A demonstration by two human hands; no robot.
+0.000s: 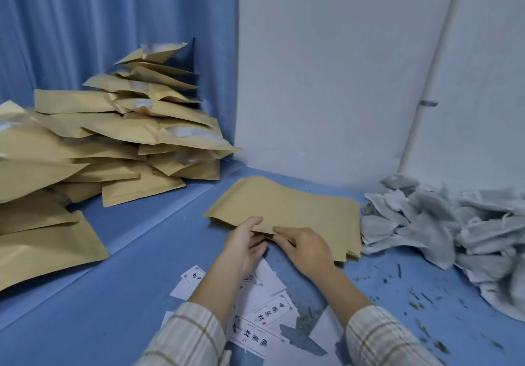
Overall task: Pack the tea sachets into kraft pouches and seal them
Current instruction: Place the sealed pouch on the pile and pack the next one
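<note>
Two hands, the left hand [245, 245] and right hand [305, 247], both pinch the near edge of one stack of flat kraft pouches [295, 209] on the blue table [136, 252], between one heap of filled pouches [108, 138] and one pile of grey tea sachets [454, 229], several printed labels [264, 320] lying nearer.

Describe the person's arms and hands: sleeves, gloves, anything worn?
Both hands, the left hand and the right hand, are bare: no gloves, rings or watch visible. Both forearms show long sleeves pushed partway up, in a pale cream fabric with a tan and grey plaid grid.
</note>
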